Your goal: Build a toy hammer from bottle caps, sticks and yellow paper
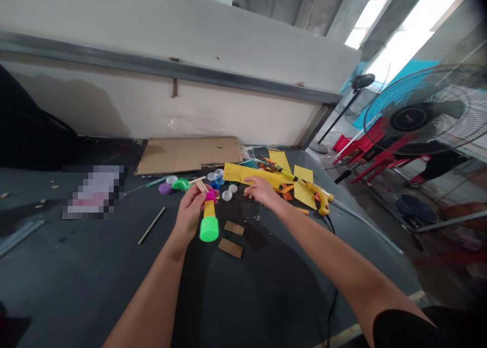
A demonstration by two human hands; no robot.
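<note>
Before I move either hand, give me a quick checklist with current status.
1. Wooden sticks gripped: ok, in the left hand.
2. Yellow strip fixed to the bright green cap: cannot tell; they meet in this view.
3. Right hand touching the yellow sheet: cannot tell.
4. Yellow glue gun out of both hands: ok.
5. Black cord clear of the right forearm: not ok, forearm crosses it in view.
6. Two cardboard pieces apart: ok.

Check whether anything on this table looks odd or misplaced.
A pixelated patch at the dark tabletop's left looks odd, hiding whatever lies there. Small clear bits near the brown pieces look like stray scraps.
</note>
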